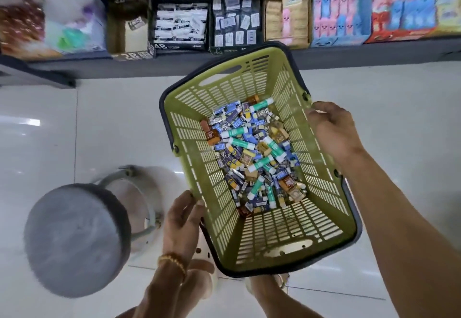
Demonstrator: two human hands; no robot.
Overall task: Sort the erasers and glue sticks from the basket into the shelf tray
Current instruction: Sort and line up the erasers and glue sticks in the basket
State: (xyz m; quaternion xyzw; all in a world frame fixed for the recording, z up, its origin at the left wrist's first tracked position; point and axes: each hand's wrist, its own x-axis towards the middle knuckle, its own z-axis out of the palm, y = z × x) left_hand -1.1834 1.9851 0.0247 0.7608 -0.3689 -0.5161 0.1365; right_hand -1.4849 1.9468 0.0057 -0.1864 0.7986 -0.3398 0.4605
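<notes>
A green slotted basket (272, 238) with a dark rim hangs tilted over the white floor in front of the shelf. My left hand (183, 223) grips its near-left rim, thumb over the edge. My right hand (334, 130) holds the right rim, fingers curled at the top edge. On the basket's bottom lies a heap of small wrapped erasers (225, 113), blue, yellow and brown, mixed with several white-and-teal glue sticks (238, 132). On the shelf, a black 4B eraser display box (179, 26) stands beside a cardboard 2B box (129, 36).
A round grey stool (74, 238) stands on the floor at my lower left, close to my left arm. The shelf's dark front edge (174, 65) runs across the top. Further boxes (341, 11) of colourful goods fill the shelf to the right.
</notes>
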